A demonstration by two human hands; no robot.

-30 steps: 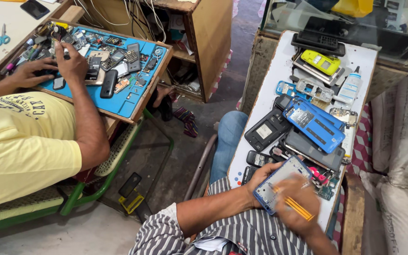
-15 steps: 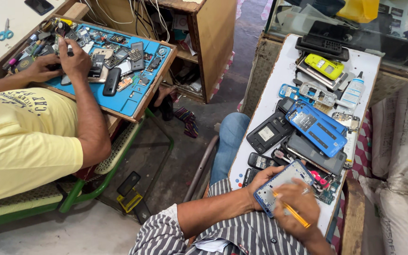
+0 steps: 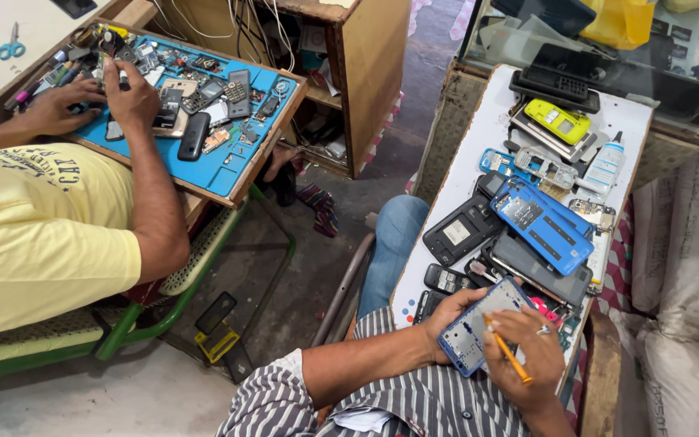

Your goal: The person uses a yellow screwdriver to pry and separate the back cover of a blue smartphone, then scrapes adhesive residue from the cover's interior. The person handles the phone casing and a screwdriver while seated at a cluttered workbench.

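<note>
You are working on the blue phone frame (image 3: pixel 479 328): left hand (image 3: pixel 449 310) clasps it, right hand (image 3: pixel 531 356) pinches the orange screwdriver (image 3: pixel 506 352), so next bring its tip carefully onto a screw.

So there's a narrow white board (image 3: pixel 479 154) serving as the work surface on the right, set on a rough wooden stand, and it's packed. At the far end sits a black keypad phone (image 3: pixel 554 82), then a yellow-green phone (image 3: pixel 558 121) on a small stack, with a little white bottle (image 3: pixel 606 166) off to the right edge. In the middle lie light blue phone frames (image 3: pixel 519 164), a big blue phone shell (image 3: pixel 542 222) and a dark back cover (image 3: pixel 463 231) beside it. Nearer in, small black phones (image 3: pixel 445 279) lie at the left edge. Across the gap, a blue mat (image 3: pixel 228 166) on a wooden bench carries scattered phones and parts.
</note>
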